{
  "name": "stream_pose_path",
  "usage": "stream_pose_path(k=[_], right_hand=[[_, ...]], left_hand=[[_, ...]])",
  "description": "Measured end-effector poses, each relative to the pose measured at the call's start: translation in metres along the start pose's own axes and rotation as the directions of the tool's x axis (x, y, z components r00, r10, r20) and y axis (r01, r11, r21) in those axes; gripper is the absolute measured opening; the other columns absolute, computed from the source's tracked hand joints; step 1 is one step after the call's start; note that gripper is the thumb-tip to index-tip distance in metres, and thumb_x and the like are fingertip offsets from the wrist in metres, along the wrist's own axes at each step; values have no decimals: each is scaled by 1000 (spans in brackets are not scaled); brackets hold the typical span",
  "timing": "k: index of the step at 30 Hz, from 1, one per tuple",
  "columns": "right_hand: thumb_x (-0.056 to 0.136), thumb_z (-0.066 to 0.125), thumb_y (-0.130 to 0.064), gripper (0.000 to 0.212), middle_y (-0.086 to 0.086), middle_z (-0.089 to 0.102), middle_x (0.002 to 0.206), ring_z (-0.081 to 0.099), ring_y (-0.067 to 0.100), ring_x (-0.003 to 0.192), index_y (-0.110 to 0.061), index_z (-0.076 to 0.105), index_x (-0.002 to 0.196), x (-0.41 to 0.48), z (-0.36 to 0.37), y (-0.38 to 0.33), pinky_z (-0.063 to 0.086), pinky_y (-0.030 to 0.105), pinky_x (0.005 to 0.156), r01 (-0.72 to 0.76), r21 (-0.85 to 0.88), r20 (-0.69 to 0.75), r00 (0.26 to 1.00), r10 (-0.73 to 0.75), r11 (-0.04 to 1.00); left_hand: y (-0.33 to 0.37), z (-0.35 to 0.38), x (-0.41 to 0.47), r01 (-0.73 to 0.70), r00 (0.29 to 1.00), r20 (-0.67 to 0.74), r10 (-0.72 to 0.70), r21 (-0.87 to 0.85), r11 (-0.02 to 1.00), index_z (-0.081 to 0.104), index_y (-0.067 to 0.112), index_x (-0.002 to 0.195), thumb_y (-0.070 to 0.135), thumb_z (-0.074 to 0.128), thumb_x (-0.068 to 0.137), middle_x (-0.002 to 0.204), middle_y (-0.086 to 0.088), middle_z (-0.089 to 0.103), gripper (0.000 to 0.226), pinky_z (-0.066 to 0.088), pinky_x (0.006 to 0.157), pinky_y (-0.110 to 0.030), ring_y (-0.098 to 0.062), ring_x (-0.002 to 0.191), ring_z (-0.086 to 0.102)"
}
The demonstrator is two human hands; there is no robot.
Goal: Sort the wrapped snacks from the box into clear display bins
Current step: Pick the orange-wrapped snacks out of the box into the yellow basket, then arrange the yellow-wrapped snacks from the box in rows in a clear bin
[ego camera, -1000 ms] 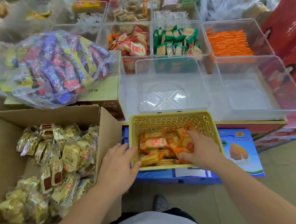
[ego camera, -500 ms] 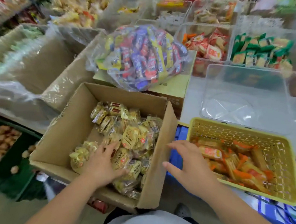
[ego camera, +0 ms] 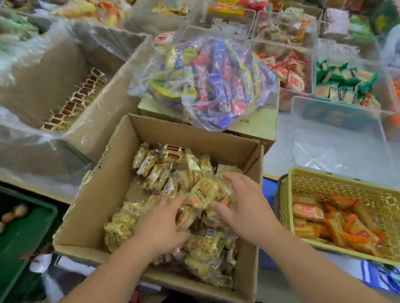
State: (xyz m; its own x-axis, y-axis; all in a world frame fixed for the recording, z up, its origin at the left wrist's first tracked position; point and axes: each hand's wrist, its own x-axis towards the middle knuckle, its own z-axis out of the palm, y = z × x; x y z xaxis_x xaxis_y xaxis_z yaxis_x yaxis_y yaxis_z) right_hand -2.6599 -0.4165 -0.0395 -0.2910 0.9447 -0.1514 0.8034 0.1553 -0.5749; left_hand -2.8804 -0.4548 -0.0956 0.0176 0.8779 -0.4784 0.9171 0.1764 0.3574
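Your left hand (ego camera: 162,224) and right hand (ego camera: 247,205) lie spread wide on the yellow snacks (ego camera: 204,192) in the cardboard box (ego camera: 102,187), one on each side, likely so you can scoop a bunch for the empty clear bin (ego camera: 340,142).

**Free room and obstacles around the cardboard box.** We found the cardboard box (ego camera: 100,197) open at the top, its four upright walls closing every sideways approach to the wrapped snacks (ego camera: 157,177). The left hand (ego camera: 162,225) and right hand (ego camera: 246,208) lay spread on the middle of the pile. This left free room along the bare left wall and the far left corner. The right wall stood between the pile and the yellow basket (ego camera: 338,174), which was open above and part filled with orange packets (ego camera: 335,223). Beyond the basket, a clear bin (ego camera: 321,154) on the surface (ego camera: 279,148) showed an open mouth and a bare floor. A bulging plastic bag (ego camera: 212,84) rose behind the box's far wall, in front of the filled bins (ego camera: 286,99). A plastic-lined carton (ego camera: 107,116) and a green crate (ego camera: 22,241) hemmed the left side.
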Motion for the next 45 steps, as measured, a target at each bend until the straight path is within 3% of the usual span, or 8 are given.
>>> stream_pose_path(k=[7,16,21,27,32,36,41,45], right_hand=[[90,50,-73,78,7,45,154,46,35,136,-30,35,153,40,40,-13,39,49,113,-324,-73,265,905,332,943],[77,76,-41,91,-1,63,116,42,26,127,-29,28,153,14,57,-12,54,41,91,-429,-74,196,879,435,900],[67,66,-61,77,-1,46,132,37,28,126,-37,46,137,12,59,-30,37,45,103,-213,-437,286,888,359,874],[65,68,-42,57,-4,50,132,14,25,149,-38,38,114,-2,78,-56,17,54,118,-113,-250,314,930,191,962],[75,62,-72,82,-8,44,154,12,21,154,-38,33,144,-13,86,-61,8,54,122,10,-298,336,937,95,954],[76,71,-72,74,-6,62,122,51,21,121,-39,40,135,-2,79,-62,40,44,104,-112,-307,287,936,204,945],[78,83,-45,67,-12,61,119,61,6,63,-42,43,131,1,61,-61,55,25,57,-206,8,194,960,200,979],[80,85,-34,56,-18,61,118,70,5,85,-52,50,119,-13,29,-43,58,20,58,-311,401,120,950,287,862]], left_hand=[[-58,-26,-18,-66,997,-51,58,-166,984,11,66,147,29,69,90,64,6,60,90,34,42,-19,-8,52,57],[-85,-43,-17,18,978,-190,-83,-323,946,27,54,144,39,63,87,80,15,61,69,38,45,-26,-9,54,60],[-94,-49,-16,27,966,-220,-136,-437,899,35,51,142,38,63,88,89,15,60,62,50,50,-31,-10,54,63],[-99,-44,-20,7,977,-190,-95,-420,907,35,51,140,36,69,88,81,7,69,64,56,51,-38,-12,57,65],[-96,-46,-22,26,1000,1,-27,-348,937,9,51,156,55,84,74,129,6,64,111,54,82,-30,-13,103,64],[-84,-50,-29,2,997,74,13,-199,980,-15,57,154,45,93,68,110,14,65,139,55,67,-24,-6,82,66],[-84,-59,-33,18,999,-43,-30,-243,970,-24,69,143,33,93,70,92,26,51,143,52,48,-22,-7,57,65],[-90,-74,-31,63,981,-164,-106,-247,967,15,52,156,37,91,72,101,17,58,114,44,51,-20,-7,62,62]])
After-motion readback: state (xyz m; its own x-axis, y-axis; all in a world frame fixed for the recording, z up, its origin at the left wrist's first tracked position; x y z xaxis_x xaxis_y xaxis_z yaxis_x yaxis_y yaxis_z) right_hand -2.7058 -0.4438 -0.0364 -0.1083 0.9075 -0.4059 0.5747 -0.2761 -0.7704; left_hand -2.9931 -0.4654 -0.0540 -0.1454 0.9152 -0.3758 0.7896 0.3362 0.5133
